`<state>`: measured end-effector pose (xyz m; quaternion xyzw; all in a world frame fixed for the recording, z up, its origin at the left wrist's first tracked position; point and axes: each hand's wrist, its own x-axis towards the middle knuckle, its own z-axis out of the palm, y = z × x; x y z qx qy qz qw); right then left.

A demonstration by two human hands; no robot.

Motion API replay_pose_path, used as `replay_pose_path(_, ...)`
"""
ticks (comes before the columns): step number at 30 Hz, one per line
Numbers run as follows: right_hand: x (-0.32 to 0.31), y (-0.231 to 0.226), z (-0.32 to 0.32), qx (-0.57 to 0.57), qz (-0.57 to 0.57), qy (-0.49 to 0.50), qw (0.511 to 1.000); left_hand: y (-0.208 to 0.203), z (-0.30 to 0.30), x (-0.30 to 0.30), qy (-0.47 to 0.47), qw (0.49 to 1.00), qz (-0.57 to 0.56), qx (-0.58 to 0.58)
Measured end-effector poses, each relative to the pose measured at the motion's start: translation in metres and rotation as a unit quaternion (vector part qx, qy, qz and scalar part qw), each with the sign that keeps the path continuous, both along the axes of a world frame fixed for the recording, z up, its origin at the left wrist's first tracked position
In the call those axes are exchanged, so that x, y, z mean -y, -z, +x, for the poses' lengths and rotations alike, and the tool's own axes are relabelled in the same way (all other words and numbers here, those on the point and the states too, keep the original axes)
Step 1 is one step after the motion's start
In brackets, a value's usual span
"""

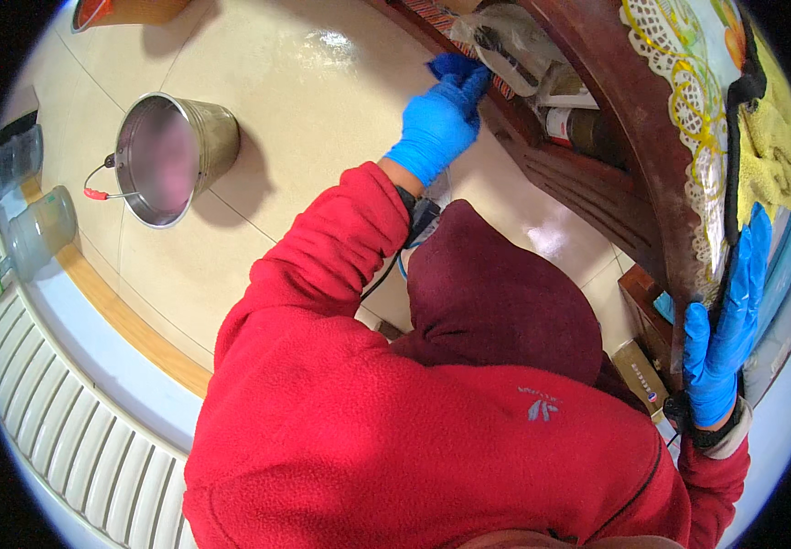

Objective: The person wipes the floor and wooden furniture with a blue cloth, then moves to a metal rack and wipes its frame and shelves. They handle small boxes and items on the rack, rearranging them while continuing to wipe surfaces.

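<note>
Dark-brown wooden cabinet (pixel 587 197) with an open shelf occupies the upper right of the frame. Silver metal bucket with a red-gripped handle (pixel 219 139) stands well apart, upper left. Crumpled clear plastic bag (pixel 512 35) lies on the shelf. Good practice, in this judgement: light, even pressure along the shelf's front edge, clear of the bag. Blue-gloved right hand (pixel 715 364), lower right: fingers extended, nothing grasped; contact with the cabinet unconfirmed. Blue-gloved left hand (pixel 434 128), upper centre: fingers closed on a bunched dark-blue cloth (pixel 455 66) at that edge.

A home: lace-edged tablecloth (pixel 695 119), white ribbed radiator (pixel 61 403), tiled floor (pixel 295 110)
</note>
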<state>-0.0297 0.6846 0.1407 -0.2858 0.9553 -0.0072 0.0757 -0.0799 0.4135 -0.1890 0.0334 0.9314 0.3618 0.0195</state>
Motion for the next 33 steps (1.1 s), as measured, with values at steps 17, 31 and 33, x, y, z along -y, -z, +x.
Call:
replay_pose_path(17, -0.006, 0.004, -0.001, -0.011, -0.018, -0.019, 1.000, -0.027, -0.034, -0.006, -0.026, 0.998, 0.064, 0.009)
replay_pose_path(31, -0.005, 0.006, -0.001, -0.013, -0.029, -0.009, 0.999, 0.018, 0.025, -0.049, 0.266, 0.955, -0.002, -0.130)
replay_pose_path(33, -0.005, 0.006, -0.001, -0.011, -0.038, -0.009, 0.999, 0.007, 0.017, -0.047, 0.227, 0.946, -0.143, -0.183)
